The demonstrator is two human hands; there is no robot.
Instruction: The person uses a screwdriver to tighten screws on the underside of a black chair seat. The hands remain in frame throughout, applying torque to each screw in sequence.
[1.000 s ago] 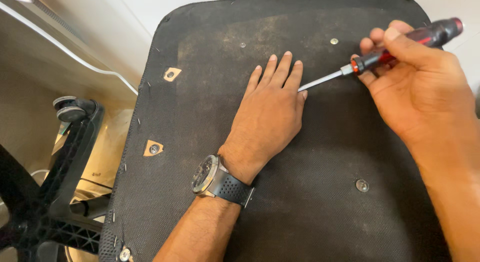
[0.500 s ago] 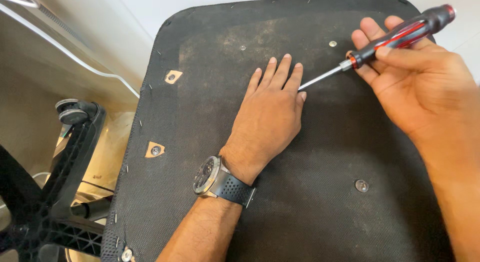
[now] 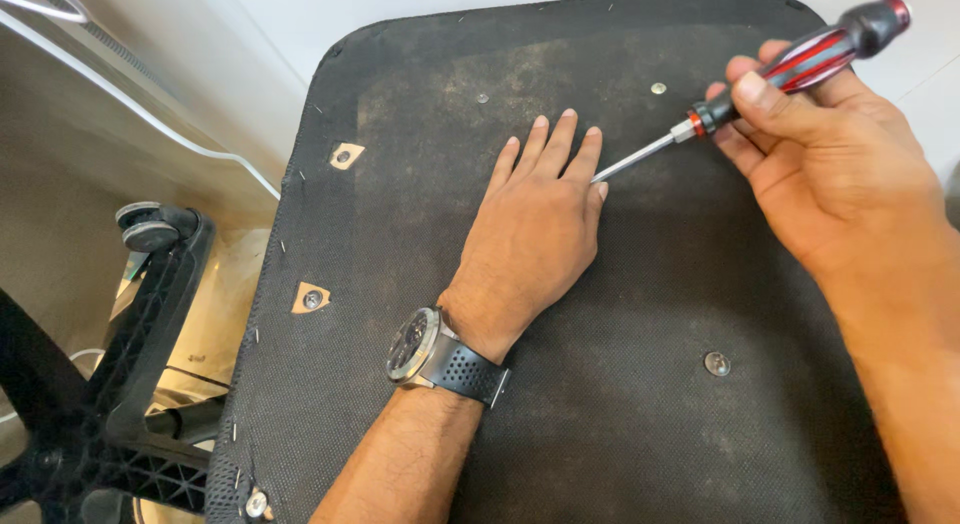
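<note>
A black fabric-covered chair seat underside (image 3: pixel 620 314) fills the view. My left hand (image 3: pixel 535 224) lies flat on it, fingers together, with a black wristwatch (image 3: pixel 440 356) on the wrist. My right hand (image 3: pixel 830 169) grips a screwdriver (image 3: pixel 790 69) with a red and black handle. Its metal shaft slants down left, and the tip sits beside my left hand's little finger. Metal bolt heads show in the fabric at the top (image 3: pixel 658 88), at the lower right (image 3: pixel 716 363) and in two cut-out holes on the left (image 3: pixel 312 298).
A black plastic chair base with a caster wheel (image 3: pixel 150 229) lies at the lower left on a beige floor. A white cable (image 3: pixel 150 114) runs across the upper left. Small staples line the seat's left edge.
My right hand has rolled the screwdriver handle in its fingers and shifted slightly. The left hand stays flat in place.
</note>
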